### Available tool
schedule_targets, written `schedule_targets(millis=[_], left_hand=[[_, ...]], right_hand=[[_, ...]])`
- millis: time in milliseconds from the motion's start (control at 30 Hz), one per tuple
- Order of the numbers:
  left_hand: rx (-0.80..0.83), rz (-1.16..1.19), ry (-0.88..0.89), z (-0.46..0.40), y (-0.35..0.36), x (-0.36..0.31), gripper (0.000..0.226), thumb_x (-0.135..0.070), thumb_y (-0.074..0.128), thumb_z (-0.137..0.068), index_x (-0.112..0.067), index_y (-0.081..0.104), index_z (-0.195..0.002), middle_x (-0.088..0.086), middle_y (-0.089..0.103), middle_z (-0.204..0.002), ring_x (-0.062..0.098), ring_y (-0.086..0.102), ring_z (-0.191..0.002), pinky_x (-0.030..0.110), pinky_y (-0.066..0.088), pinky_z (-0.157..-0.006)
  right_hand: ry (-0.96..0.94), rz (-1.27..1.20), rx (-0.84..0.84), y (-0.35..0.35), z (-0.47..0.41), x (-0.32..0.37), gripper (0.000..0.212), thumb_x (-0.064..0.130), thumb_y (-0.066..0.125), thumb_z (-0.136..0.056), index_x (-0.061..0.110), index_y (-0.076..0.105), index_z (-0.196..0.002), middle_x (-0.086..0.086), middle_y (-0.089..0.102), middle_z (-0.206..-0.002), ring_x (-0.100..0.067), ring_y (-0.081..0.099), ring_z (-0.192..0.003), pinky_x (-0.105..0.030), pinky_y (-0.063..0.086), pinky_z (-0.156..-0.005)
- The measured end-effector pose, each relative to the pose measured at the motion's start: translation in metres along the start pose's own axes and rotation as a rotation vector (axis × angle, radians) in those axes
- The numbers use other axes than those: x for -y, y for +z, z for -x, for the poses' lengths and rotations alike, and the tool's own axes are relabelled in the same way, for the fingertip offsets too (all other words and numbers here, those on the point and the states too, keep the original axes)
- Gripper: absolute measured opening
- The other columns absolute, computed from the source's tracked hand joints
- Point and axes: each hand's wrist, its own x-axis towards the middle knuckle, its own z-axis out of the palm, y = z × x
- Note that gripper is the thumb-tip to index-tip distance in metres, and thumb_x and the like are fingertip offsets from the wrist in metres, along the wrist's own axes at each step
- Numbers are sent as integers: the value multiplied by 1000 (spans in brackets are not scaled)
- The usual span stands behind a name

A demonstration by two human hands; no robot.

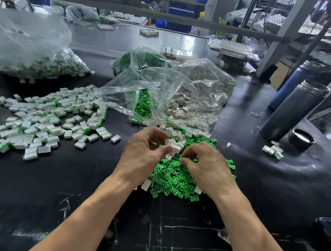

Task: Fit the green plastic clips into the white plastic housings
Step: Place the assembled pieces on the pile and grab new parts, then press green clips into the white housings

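Housings, white, sit bunched at the fingertips of my left hand, which curls round a few of them above the loose heap of green clips on the bench. My right hand rests on that heap with fingers bent and tips pinched together near the housings; whether a clip is between them I cannot tell, the tips hide it. The two hands are close together, nearly touching.

Progress, judged from the layout: a wide spread of assembled pieces, white with green showing at one end, lies well to the left, and a bag behind it seems to hold more of the same. Much is left: the green heap is large, and the open clear bags just beyond my hands carry more clips and empty housings.

Surroundings: two dark flasks stand at right, with a lid and a few stray pieces beside them. Slack bag plastic droops just beyond the working spot; loose parts crowd it.
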Motion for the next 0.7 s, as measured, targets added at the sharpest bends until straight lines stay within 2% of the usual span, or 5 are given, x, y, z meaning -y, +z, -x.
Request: schedule_targets(millis=[100,200,333,400,700], left_hand=[[13,81,11,1,-2,-3,19,-24,79,-88,-29,72,-105,-4,74,-93,12,73,-76,35,63,-71],[36,151,4,1,-3,-4,13,-27,78,-88,-20,75,-98,3,74,-84,13,67,-65,29,60,-64],[37,263,-40,1,-1,-2,16,-22,78,-88,-7,74,-91,9,72,-72,16,59,-56,24,49,-52],[49,291,-49,0,2,0,12,-17,76,-90,-5,73,-92,8,73,-72,17,61,-57,25,49,-53],[64,314,-52,-1,7,3,7,-6,70,-94,-5,74,-100,10,76,-79,14,66,-61,24,51,-57]], right_hand=[[-32,-99,-61,1,1,-1,9,38,73,-94,35,66,-89,19,62,-94,-1,57,-85,-29,43,-79],[-18,-369,-125,2,1,-2,7,33,75,-93,32,70,-89,15,70,-81,-2,64,-78,-27,53,-74],[10,-752,-96,6,-1,-1,6,24,78,-92,28,74,-89,12,73,-75,-2,62,-63,-15,47,-58],[2,-899,-79,6,-1,0,8,16,77,-93,24,76,-92,8,70,-70,-5,57,-57,-16,44,-52],[-91,-1060,-121,5,3,7,19,6,70,-96,23,77,-101,2,64,-70,-11,53,-56,-25,44,-48]])
